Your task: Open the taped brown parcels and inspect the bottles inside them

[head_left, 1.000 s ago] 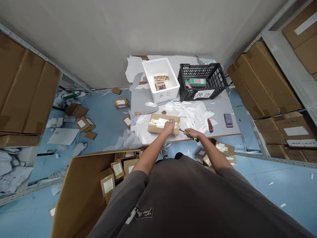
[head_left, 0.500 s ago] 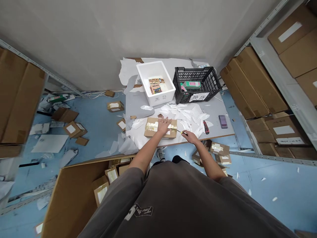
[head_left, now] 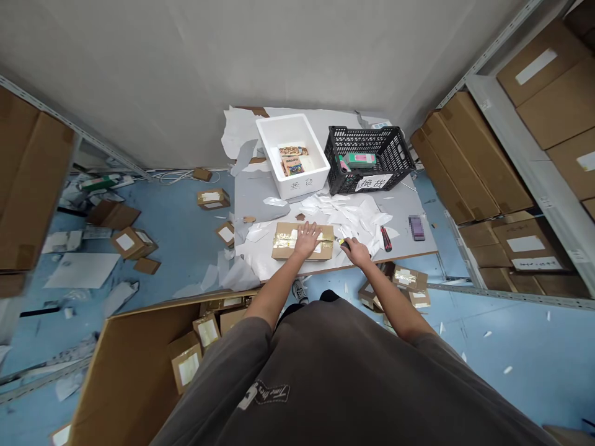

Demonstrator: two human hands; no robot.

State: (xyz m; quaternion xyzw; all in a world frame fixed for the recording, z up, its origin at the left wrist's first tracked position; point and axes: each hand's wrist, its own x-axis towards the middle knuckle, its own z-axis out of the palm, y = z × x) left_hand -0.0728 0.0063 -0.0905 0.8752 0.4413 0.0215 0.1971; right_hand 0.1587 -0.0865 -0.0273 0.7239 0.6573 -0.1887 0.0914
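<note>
A taped cardboard box [head_left: 282, 244] lies near the front edge of the table. My left hand [head_left: 307, 240] rests flat on its top, fingers spread across the tape and white label. In my right hand [head_left: 357, 252] is a utility knife [head_left: 344, 243] with a yellow and black body. Its blade end points at the box's right end; whether it touches the cardboard I cannot tell. A red and black tool [head_left: 386, 239] lies on the table to the right of that hand.
Behind the box stand a white foam bin [head_left: 302, 187] and a black plastic crate [head_left: 341, 183], both holding packages. Torn white paper [head_left: 356, 217] is strewn between. A large carton [head_left: 134, 365] of parcels stands at lower left; shelves with boxes [head_left: 469, 161] flank the right.
My right hand and the knife have moved slightly away from the front edge, along the box's right end. My left hand stays on the box.
</note>
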